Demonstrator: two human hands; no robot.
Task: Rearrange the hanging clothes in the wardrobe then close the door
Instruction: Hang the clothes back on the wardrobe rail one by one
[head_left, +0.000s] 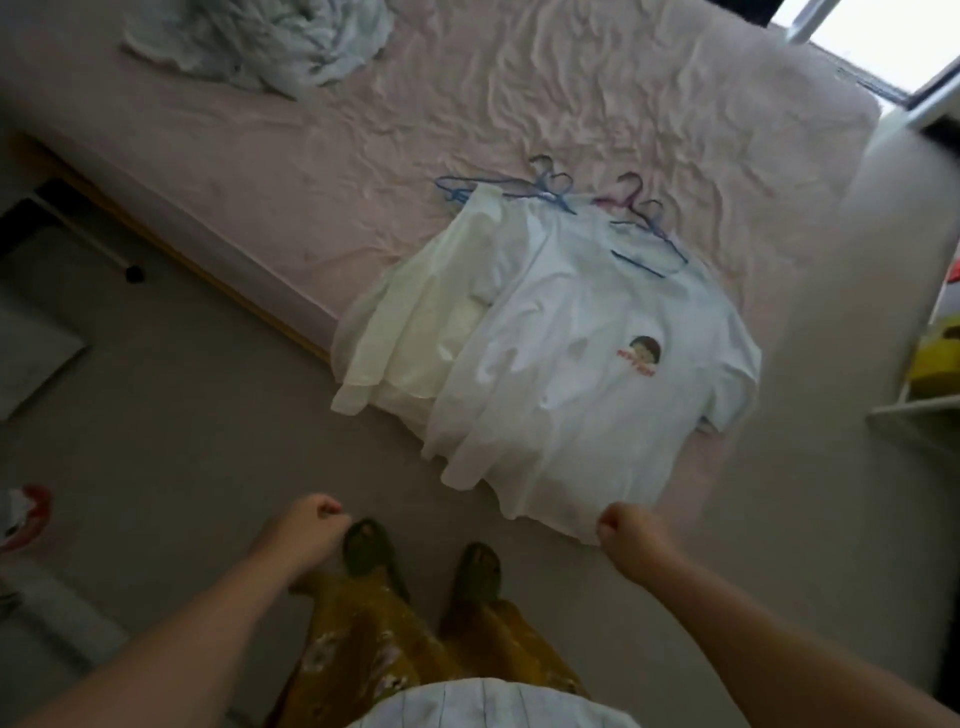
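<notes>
Fingers of my left hand (317, 519) curl on nothing; clothes (545, 353) on hangers (550, 192) lie on the bed (363, 130); my right hand (623, 527) looks fisted at the hem, grip unclear. Rehanging and door-closing remain.

Pink-sheeted bed (322, 150), grey floor (182, 415), bright window (872, 36)
</notes>
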